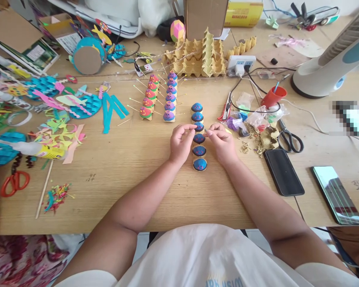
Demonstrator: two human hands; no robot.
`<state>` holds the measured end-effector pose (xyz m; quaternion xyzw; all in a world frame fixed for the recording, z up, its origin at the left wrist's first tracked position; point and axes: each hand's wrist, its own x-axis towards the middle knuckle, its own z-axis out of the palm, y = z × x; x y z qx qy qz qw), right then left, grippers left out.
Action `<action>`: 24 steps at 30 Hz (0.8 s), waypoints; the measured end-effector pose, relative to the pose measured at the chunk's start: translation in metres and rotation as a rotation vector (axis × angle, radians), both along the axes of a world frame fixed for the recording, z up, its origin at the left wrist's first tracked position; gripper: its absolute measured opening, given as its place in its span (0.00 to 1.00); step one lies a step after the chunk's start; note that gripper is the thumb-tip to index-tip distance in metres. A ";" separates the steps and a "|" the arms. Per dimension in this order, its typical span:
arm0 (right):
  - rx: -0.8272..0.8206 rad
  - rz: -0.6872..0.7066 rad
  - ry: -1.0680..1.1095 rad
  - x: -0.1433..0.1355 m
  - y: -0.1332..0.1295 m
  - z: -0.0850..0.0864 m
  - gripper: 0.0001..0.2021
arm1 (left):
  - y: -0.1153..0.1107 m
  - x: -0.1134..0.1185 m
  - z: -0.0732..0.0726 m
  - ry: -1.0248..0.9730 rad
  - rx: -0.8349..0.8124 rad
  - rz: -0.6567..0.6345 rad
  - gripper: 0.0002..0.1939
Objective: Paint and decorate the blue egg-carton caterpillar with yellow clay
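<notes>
A row of several egg-carton cups with blue tops, dark rims and small red marks runs away from me on the table. My left hand is at the row's left side, thumb and forefinger pinched together at the third cup from the far end. From the right, my right hand comes close to the third and fourth cups, its thumb and forefinger also closed. Anything between the fingertips of either hand is too small to make out. Farther left stand a purple-topped row and a red-and-green-topped row, with pale-tipped sticks poking out.
Egg cartons and a power strip lie behind. On the right are black scissors, an orange cup, a dark phone and a fan. Paper scraps and orange-handled scissors lie left, near another person's arm.
</notes>
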<state>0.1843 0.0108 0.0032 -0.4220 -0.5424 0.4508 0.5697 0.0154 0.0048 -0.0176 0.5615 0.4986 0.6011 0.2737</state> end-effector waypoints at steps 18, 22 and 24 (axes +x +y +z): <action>0.064 0.033 -0.078 -0.001 -0.003 0.005 0.32 | -0.010 0.004 0.017 0.226 0.203 -0.151 0.17; 0.100 0.045 -0.144 0.000 -0.003 0.006 0.34 | -0.007 0.003 0.014 0.217 0.178 -0.116 0.18; 0.111 0.039 -0.169 0.001 -0.002 0.007 0.35 | -0.006 0.002 0.013 0.194 0.172 -0.098 0.18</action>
